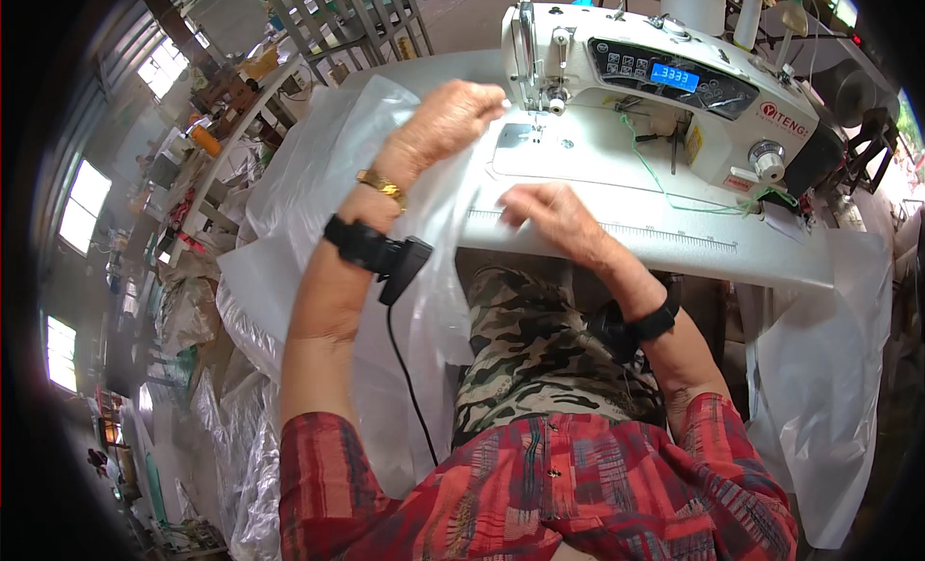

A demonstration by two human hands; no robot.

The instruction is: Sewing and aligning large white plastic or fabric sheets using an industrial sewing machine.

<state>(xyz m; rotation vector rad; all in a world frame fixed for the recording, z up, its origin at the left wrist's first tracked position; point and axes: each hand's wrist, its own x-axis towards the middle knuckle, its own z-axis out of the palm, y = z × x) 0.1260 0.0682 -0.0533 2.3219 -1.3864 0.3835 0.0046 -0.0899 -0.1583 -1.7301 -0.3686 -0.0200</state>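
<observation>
My left hand (453, 120) is raised just left of the needle area of a white sewing machine (674, 89). Its fingers are pinched together, with a bit of white showing at the tips. From there a translucent plastic sheet (332, 146) hangs down over the table's left side and beside my leg. Over the table's front edge, my right hand (554, 217) is bent at the wrist, apart from the sheet. Motion smears its fingertips, and whether they hold anything is unclear. Under the machine's lit head is the metal needle plate (520, 135).
Green thread (665, 190) trails across the machine bed to the right. More plastic sheeting (819, 387) hangs off the table's right end. Thread cones (748, 21) stand behind the machine. A grey metal rack (352, 26) is at the back left. A black cable (405, 373) dangles from my left wrist strap.
</observation>
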